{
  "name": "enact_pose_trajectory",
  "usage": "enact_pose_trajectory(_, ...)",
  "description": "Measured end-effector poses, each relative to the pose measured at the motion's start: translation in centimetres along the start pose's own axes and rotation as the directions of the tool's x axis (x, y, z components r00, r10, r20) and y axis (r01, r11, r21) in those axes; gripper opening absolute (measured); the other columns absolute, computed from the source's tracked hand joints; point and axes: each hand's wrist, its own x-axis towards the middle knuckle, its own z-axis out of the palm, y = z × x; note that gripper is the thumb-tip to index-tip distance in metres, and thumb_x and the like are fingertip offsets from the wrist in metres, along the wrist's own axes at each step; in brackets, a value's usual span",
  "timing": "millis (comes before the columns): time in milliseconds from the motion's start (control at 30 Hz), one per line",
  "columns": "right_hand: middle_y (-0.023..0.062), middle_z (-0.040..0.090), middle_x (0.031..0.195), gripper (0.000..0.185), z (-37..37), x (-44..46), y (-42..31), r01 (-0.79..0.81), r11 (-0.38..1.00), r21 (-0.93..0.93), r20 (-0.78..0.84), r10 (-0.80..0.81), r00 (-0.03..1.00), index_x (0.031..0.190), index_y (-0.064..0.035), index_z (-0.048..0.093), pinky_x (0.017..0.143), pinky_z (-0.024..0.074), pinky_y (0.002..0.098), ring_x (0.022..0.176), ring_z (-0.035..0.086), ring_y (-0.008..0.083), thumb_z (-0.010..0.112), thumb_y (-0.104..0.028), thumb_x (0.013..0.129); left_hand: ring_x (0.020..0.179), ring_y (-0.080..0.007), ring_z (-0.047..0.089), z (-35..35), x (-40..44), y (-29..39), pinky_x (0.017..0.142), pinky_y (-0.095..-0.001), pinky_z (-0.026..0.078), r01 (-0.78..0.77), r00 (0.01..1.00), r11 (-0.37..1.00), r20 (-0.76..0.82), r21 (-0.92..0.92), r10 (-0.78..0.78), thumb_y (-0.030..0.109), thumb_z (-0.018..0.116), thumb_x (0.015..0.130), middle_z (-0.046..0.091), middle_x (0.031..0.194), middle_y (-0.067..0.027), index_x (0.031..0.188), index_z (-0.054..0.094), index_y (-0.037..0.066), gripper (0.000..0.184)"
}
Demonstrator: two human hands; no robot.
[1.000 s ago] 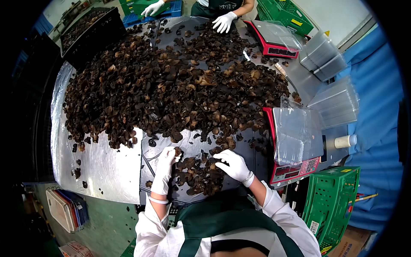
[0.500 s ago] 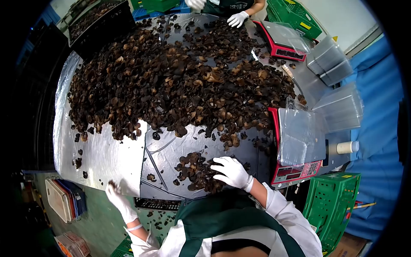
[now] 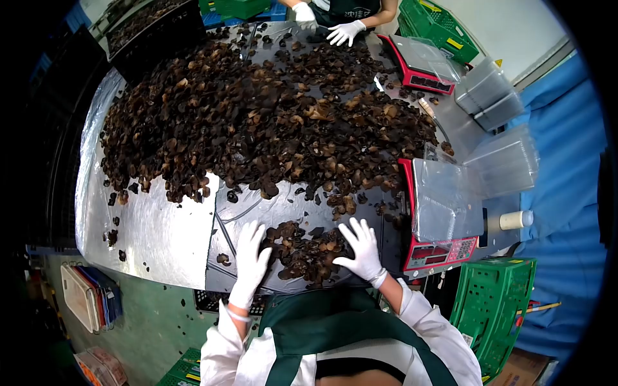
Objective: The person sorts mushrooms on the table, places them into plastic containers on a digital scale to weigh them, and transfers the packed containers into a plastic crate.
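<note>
We see the small pile of dark, curled, fungus-like pieces (image 3: 306, 253) at the near edge of the surface (image 3: 154, 241), between the two gloved hands; the left hand (image 3: 252, 260) lies at its left side, fingers stretched out and thumb held away from them; the right hand (image 3: 365, 254) lies at its right side, fingers fanned wide; we see neither hand gripping anything, though we cannot tell whether the thumbs touch the outermost pieces.

As for progress, we judge that a modest portion is already set apart from the large heap (image 3: 257, 122), with a strip of surface and a few stray bits between them; one loose piece (image 3: 223, 259) lies to the left of the left hand; the large heap spreads across the middle and far side, so by our reckoning most of the sorting by hand is left to do; we cannot tell how thoroughly the small pile has been gone through.

On the right, clear plastic trays (image 3: 444, 199) rest on the near red scale (image 3: 444, 254), and we make out no pieces in them; more clear containers (image 3: 502, 161) stand beyond; at the far side, a co-worker's gloved hand (image 3: 346, 31) rests by the heap's far edge.
</note>
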Motion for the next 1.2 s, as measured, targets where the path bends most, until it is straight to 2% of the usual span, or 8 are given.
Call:
enact_pose_trajectory(167, 0.0224, 0.034, 0.147, 0.088, 0.3, 1.3, -3.9, 0.164, 0.958, 0.236, 0.057, -0.182, 0.982, 0.141, -0.0155, 0.046, 0.109, 0.0266, 0.0537, 0.135, 0.029, 0.0475, 0.073, -0.058, 0.069, 0.127, -0.0346, 0.044, 3.5, 2.6, 0.0, 0.109, -0.0449, 0.032, -0.16, 0.941, 0.984, 0.288, -0.083, 0.178, 0.026, 0.062, 0.085, 0.052, 0.134, -0.0161, 0.131, 0.054, 0.01, 0.05)
enact_pose_trajectory(333, 0.0196, 0.023, 0.153, 0.101, 1.2, 1.6, -5.4, 0.362, 0.929, 0.076, 0.219, -0.37, 0.903, 0.147, -0.0269, 0.034, 0.108, 0.0235, 0.0618, 0.136, 0.023, 0.0501, 0.074, -0.062, 0.061, 0.115, -0.0333, 0.053, 0.8, 0.4, 0.1, 0.102, -0.0439, 0.037, -0.139, 0.886, 0.977, 0.421, -0.163, 0.196, 0.045, 0.071, 0.074, 0.059, 0.121, -0.0146, 0.125, 0.058, 0.008, 0.065)
enact_pose_trajectory(467, 0.0177, 0.023, 0.154, 0.103, 0.9, 2.5, -6.9, 0.399, 0.915, 0.051, 0.318, -0.394, 0.862, 0.147, -0.0279, 0.034, 0.107, 0.0234, 0.0635, 0.137, 0.023, 0.0492, 0.079, -0.057, 0.058, 0.13, -0.0389, 0.04, 0.6, -2.1, 0.3, 0.11, -0.0533, 0.025, -0.278, 0.839, 0.958, 0.467, -0.071, 0.278, 0.059, 0.07, 0.07, 0.044, 0.139, -0.0191, 0.134, 0.048, 0.006, 0.086)
enact_pose_trajectory(667, 0.0158, 0.032, 0.15, 0.086, 2.4, 2.4, -5.7, 0.551, 0.834, 0.031, 0.284, -0.536, 0.795, 0.145, -0.0254, 0.037, 0.105, 0.0315, 0.0568, 0.134, 0.035, 0.0402, 0.074, -0.049, 0.07, 0.12, -0.0304, 0.048, 2.1, -2.4, 0.5, 0.1, -0.0458, 0.035, -0.38, 0.842, 0.919, 0.451, 0.108, 0.295, 0.044, 0.071, 0.076, 0.047, 0.136, -0.0123, 0.131, 0.051, 0.014, 0.067)
enact_pose_trajectory(767, 0.013, 0.044, 0.14, 0.071, 4.3, 2.6, -5.2, 0.55, 0.835, 0.021, 0.098, -0.549, 0.83, 0.141, -0.02, 0.041, 0.096, 0.0414, 0.0462, 0.12, 0.05, 0.0335, 0.069, -0.033, 0.077, 0.112, -0.0284, 0.052, 2.5, -2.4, 0.2, 0.09, -0.0415, 0.042, -0.4, 0.857, 0.906, 0.409, 0.143, 0.314, 0.045, 0.071, 0.077, 0.051, 0.131, -0.0103, 0.123, 0.056, 0.012, 0.058)
enact_pose_trajectory(1000, 0.0128, 0.041, 0.142, 0.077, 2.8, 3.9, -6.6, 0.473, 0.88, -0.035, 0.18, -0.46, 0.869, 0.144, -0.0207, 0.036, 0.086, 0.0486, 0.0451, 0.119, 0.049, 0.035, 0.071, -0.036, 0.077, 0.098, -0.0267, 0.058, 2.5, -1.0, 1.3, 0.079, -0.0363, 0.05, -0.18, 0.936, 0.984, 0.309, 0.014, 0.167, 0.036, 0.075, 0.076, 0.06, 0.112, -0.0064, 0.116, 0.061, 0.011, 0.05)
enact_pose_trajectory(1167, 0.0103, 0.047, 0.134, 0.078, 4.4, 4.3, -5.6, 0.435, 0.898, 0.07, 0.148, -0.44, 0.885, 0.144, -0.0216, 0.035, 0.082, 0.052, 0.0416, 0.112, 0.054, 0.0302, 0.069, -0.018, 0.074, 0.098, -0.0281, 0.061, 3.6, -1.2, 0.4, 0.085, -0.0365, 0.05, -0.123, 0.965, 0.989, 0.224, -0.085, 0.14, 0.029, 0.076, 0.076, 0.063, 0.108, -0.0101, 0.116, 0.062, 0.008, 0.047)
enact_pose_trajectory(1200, 0.0094, 0.049, 0.131, 0.079, 4.2, 4.6, -5.8, 0.402, 0.903, 0.149, 0.113, -0.42, 0.9, 0.144, -0.0224, 0.035, 0.082, 0.0527, 0.0405, 0.11, 0.055, 0.0295, 0.068, -0.015, 0.073, 0.098, -0.0271, 0.062, 3.4, -0.8, 0.9, 0.086, -0.0354, 0.05, 0.038, 0.979, 0.976, 0.206, -0.215, 0.007, 0.025, 0.077, 0.076, 0.064, 0.105, -0.0112, 0.115, 0.063, 0.006, 0.045)
